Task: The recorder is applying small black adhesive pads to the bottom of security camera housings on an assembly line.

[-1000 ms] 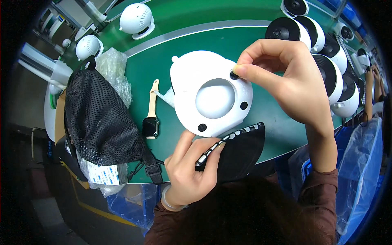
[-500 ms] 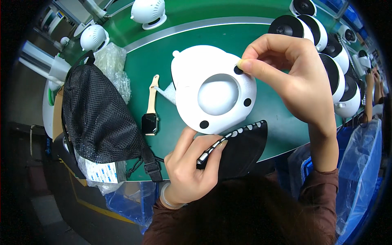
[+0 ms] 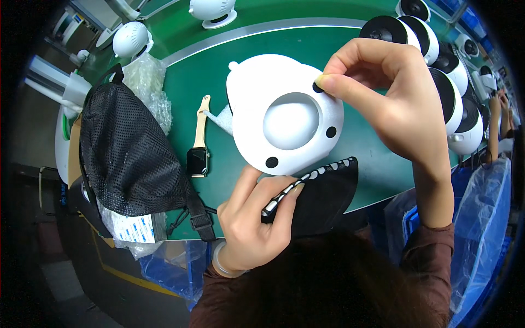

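A white rounded plastic housing [image 3: 254,93] lies on the green table with its round base [image 3: 328,112] facing up. Three black round pads sit around the base: one lower left [image 3: 272,162], one on the right [image 3: 331,132], one at upper right [image 3: 317,87]. My right hand [image 3: 388,93] pinches at the upper-right pad, thumb and forefinger closed over it. In my left hand [image 3: 257,218] a black sheet of round stickers [image 3: 328,197] is gripped, its edge curled and showing pale round spots. The left forefinger is close to the housing's lower edge.
Left of the housing lie a watch [image 3: 198,161] with a beige strap, bubble wrap [image 3: 150,90] and a black mesh bag [image 3: 128,153]. White units with black faces [image 3: 383,30] crowd the right side. More white units [image 3: 213,11] stand on the far belt. Blue bins [image 3: 476,218] flank the table.
The far white units have shifted right. The view has moved slightly. Both hands keep their hold; my right fingers have tilted a little over the upper-right pad.
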Available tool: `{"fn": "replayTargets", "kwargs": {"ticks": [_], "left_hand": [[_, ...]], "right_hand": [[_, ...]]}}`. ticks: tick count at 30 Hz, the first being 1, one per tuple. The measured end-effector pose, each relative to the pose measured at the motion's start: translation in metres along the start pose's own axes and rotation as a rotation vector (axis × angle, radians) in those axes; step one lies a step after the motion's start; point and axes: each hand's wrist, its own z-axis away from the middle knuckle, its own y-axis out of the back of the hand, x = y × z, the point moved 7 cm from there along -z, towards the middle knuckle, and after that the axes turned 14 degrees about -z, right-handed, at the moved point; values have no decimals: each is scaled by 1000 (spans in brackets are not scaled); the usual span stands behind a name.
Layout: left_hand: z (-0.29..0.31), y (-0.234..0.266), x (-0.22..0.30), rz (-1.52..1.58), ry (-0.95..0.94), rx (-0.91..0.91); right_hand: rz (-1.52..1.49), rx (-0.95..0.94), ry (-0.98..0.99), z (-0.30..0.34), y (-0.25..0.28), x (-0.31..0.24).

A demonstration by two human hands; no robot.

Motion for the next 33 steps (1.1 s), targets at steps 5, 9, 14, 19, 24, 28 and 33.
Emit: {"fn": "replayTargets", "kwargs": {"ticks": [5,9,14,19,24,28,33], "left_hand": [[1,-1,-2,9,-12,19],[1,-1,-2,28,-16,24],[3,3,-2,17,36,33],[36,34,-11,109,146,178],[29,25,-12,575,149,86],[11,15,1,347,167,-188],[9,19,8,159,147,-104]], "right_hand": [[-145,-17,-36,-6,0,14],[-370,-21,-135,-6,2,28],[-289,-123,-39,-9,-2,24],[11,139,435,33,21,-19],[-40,-164,466,76,-23,-28],[-76,-129,426,81,-20,-24],[41,-3,435,86,-11,-32]]}}
